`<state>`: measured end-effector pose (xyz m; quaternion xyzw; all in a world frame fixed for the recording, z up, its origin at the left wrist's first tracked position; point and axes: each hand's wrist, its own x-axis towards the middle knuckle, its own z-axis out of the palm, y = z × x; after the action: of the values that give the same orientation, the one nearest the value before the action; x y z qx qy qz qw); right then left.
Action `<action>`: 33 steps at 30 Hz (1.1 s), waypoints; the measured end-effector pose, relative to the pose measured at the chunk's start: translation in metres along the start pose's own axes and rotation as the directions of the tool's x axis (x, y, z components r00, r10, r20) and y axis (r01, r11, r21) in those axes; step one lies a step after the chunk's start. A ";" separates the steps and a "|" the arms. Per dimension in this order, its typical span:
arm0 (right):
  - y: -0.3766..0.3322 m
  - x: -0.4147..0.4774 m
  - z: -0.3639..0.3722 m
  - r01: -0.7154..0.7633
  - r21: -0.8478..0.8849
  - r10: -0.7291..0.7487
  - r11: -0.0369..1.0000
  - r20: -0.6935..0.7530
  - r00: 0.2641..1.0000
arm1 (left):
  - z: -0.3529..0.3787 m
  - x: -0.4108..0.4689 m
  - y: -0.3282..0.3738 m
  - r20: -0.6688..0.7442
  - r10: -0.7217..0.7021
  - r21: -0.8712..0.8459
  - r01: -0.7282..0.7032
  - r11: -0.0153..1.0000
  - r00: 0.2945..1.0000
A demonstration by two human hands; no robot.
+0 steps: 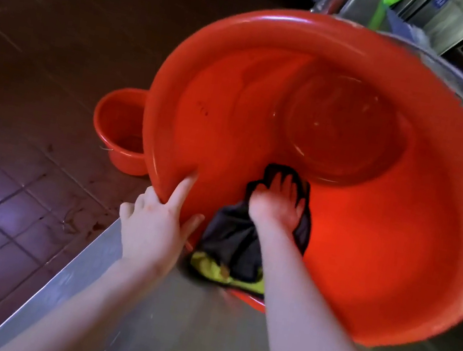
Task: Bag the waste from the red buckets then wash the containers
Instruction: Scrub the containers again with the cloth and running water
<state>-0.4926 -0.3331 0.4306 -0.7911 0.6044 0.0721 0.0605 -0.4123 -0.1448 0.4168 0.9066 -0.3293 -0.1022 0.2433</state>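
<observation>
Lying under right fingers (277, 185), dark cloth (230, 237), apparently pressed to basin (393, 266)

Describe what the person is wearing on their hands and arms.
Nothing is worn on the left hand or the right hand: no gloves, and no ring, watch or band shows. The left forearm and right forearm are uncovered down to the bottom edge of the picture, with no sleeve or cuff in view. No markings are visible.
</observation>
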 end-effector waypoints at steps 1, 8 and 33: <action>-0.001 0.016 -0.004 -0.051 0.022 0.050 0.998 0.032 0.998 | 0.000 0.000 0.001 0.003 0.007 0.011 -0.007 1.000 1.000; -0.012 -0.027 0.005 0.233 0.048 -0.233 0.971 -0.012 0.972 | 0.006 -0.001 0.007 0.055 -0.033 0.035 0.031 0.999 0.998; 0.057 -0.082 0.015 0.422 0.131 -0.421 0.897 -0.039 0.906 | -0.002 -0.018 0.013 0.310 0.353 0.051 -0.386 0.921 0.883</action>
<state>-0.5694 -0.2673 0.4308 -0.8975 0.4226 0.0123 0.1256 -0.4320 -0.1410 0.4260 0.8137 -0.5339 -0.1695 0.1553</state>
